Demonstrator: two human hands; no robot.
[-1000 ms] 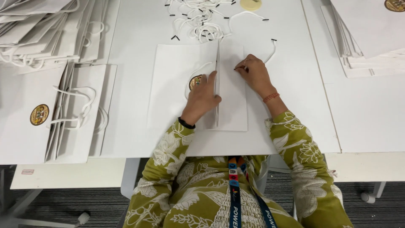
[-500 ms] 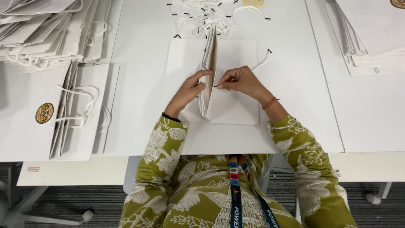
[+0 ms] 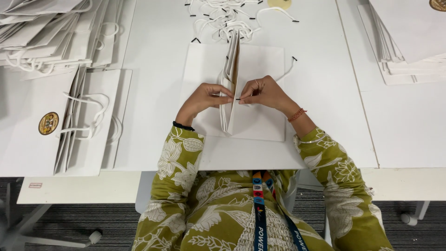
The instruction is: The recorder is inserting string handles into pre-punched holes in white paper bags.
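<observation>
Currently white paper bag point(image 3: 253, 100) lies flat at table point(image 3: 325, 93) centre, its top flaps raised. Left hand point(image 3: 204, 98) pinches the flap edge; right hand point(image 3: 265, 93) pinches a black-tipped white cord point(image 3: 287, 72) end at the flap, seemingly being threaded, not yet through. Loose cords point(image 3: 223, 21) at 12 o'clock, finished handled bags point(image 3: 55, 118) at 9, blank bag stack point(image 3: 409, 37) at 2. Nothing blocks the hands.

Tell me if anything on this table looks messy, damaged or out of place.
Nothing looks damaged. The cords lie in a loose tangle at the table's far edge, and the bag stack at far left is fanned and uneven. The left hand and right hand pinch the raised fold of a white bag.
</observation>
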